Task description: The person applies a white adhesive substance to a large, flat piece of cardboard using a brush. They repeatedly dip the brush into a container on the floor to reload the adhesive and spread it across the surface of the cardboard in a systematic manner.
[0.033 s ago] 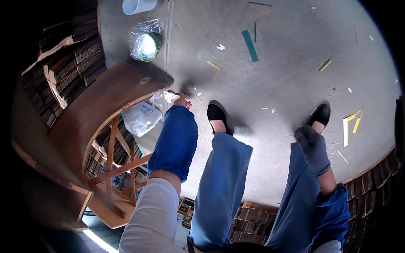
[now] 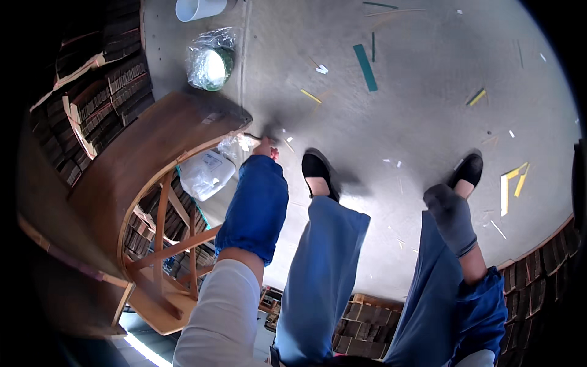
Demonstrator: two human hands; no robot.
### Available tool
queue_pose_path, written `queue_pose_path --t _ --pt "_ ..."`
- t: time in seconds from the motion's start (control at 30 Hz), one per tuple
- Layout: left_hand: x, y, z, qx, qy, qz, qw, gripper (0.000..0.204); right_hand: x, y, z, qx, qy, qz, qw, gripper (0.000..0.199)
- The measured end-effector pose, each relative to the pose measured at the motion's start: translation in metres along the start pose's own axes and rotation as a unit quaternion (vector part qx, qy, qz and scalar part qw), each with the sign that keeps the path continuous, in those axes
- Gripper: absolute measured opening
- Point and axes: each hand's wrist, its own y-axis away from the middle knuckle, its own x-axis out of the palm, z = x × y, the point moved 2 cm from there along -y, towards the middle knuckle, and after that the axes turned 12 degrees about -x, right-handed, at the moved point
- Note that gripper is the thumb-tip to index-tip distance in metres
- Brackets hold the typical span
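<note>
My bare left hand, at the end of a blue over-sleeve, reaches low beside the front corner of a curved brown wooden table. Its fingers are closed next to a slim dark object at that corner; I cannot make out what they grip. Just behind the corner is a bit of clear plastic wrap. A white bag-like bundle in plastic lies under the table edge. In a grey glove, my right hand hangs by my right thigh with fingers curled in. Its palm is hidden.
A plastic-wrapped green roll and a white cylinder are at the upper left. Green strips, yellow strips and paper scraps litter the grey floor. Stacks of dark pieces line the left; more stacks are at the right.
The view has shifted very slightly, so the floor scraps and shoes sit a little lower and further right. Both hands keep nearly the same pose.
</note>
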Motion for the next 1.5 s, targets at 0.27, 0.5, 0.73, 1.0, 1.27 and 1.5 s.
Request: queue_pose_path --t 0.27,0.5,0.73,1.0,1.27,1.5 --pt "-0.028 0.034 0.057 0.026 0.050 0.178 0.982 0.017 0.091 -0.047 0.003 -0.037 -0.094 0.076 0.992 0.016" --pt "0.089 0.307 0.074 0.118 -0.138 0.397 0.900 0.022 0.129 -0.053 0.029 0.014 -0.250 0.048 0.967 0.053" --pt "0.099 0.290 0.047 0.232 -0.273 0.337 0.871 0.027 0.099 -0.076 0.019 0.060 -0.343 0.039 0.937 0.029" --pt "0.147 0.193 -0.039 0.632 -0.338 -0.014 0.698 0.032 0.068 -0.079 0.013 0.117 -0.467 0.023 0.876 0.031" --pt "0.050 0.144 -0.032 0.466 -0.415 0.011 0.781 0.009 0.014 -0.058 -0.032 0.110 -0.373 -0.001 0.921 0.023" --pt "-0.052 0.103 -0.036 0.475 -0.423 -0.183 0.750 0.010 0.013 -0.079 -0.014 -0.023 -0.208 0.104 0.972 0.029"
